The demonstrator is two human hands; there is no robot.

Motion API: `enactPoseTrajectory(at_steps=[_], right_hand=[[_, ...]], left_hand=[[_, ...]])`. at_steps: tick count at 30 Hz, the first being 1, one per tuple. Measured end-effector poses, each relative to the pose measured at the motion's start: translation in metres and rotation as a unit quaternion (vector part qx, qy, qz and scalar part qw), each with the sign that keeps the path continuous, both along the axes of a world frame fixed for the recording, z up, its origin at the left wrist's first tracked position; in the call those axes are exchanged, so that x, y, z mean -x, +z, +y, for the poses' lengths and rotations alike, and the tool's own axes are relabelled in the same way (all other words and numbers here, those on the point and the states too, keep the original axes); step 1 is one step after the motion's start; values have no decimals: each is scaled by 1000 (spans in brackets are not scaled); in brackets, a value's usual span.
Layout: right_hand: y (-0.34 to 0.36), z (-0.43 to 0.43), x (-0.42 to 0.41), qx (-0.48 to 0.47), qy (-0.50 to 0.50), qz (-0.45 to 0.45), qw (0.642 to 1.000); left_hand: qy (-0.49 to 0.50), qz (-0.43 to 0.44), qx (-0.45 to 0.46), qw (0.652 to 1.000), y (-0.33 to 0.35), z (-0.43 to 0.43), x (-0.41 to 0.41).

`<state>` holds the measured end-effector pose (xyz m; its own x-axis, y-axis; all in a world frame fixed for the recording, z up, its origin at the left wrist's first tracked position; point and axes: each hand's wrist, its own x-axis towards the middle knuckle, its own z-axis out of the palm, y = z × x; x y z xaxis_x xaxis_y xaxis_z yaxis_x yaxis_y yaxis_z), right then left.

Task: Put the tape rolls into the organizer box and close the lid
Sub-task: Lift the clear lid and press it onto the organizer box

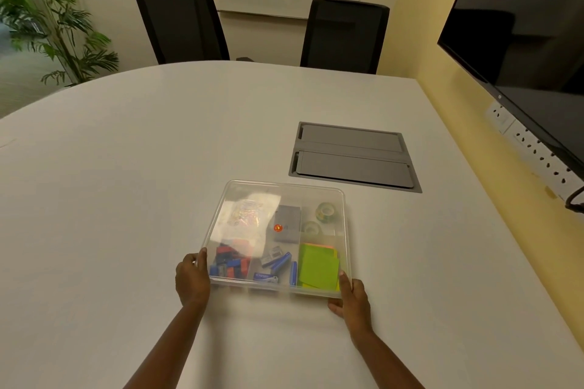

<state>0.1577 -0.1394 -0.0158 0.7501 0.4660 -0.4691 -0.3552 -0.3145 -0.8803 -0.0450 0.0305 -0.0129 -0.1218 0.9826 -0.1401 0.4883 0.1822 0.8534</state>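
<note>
With both tape rolls [319,219] inside, press lid [281,199] evenly onto organizer box [275,289], fingers [202,257] pinching near corners.

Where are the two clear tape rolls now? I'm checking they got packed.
In the head view, both clear tape rolls lie in the far right compartment of the transparent organizer box, beyond the green sticky notes.

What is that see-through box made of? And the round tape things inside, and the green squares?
The box looks like clear, slightly frosted plastic: its contents show through the lid, which catches glare. The two tape rolls seem to be glossy transparent film; it is hard to tell through the lid. The green squares look like matte paper notes, flat and stacked.
</note>
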Motion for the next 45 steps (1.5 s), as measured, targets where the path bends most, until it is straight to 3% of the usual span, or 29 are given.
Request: enactPoseTrajectory(at_steps=[7, 10, 14, 19, 22, 29, 37, 45], right_hand=[[-11, -25, -2, -118, 6, 158, 980], [-14, -25, -2, -118, 20, 150, 981], [-13, -21, -5, -109, 41, 109, 987], [-9, -18, -9, -75, 61, 75, 992], [-8, -20, -19, -16, 82, 76, 994], [14, 35, -66, 106, 131, -114, 979], [29, 125, -125, 105, 89, -79, 987], [28, 162, -151, 126, 77, -66, 987]], left_hand=[[22, -85, 23, 996, 0, -9, 5], [28, -162, 30, 986, -6, -17, 9], [27, -201, 10, 979, -10, -20, 9], [35, -174, 9, 984, -10, -18, 7], [27, -112, 8, 993, -7, -14, 9], [-62, -13, 26, 998, 7, 33, 2], [-75, -38, 59, 995, 15, 85, -30], [-60, -51, 72, 994, 10, 114, -54]])
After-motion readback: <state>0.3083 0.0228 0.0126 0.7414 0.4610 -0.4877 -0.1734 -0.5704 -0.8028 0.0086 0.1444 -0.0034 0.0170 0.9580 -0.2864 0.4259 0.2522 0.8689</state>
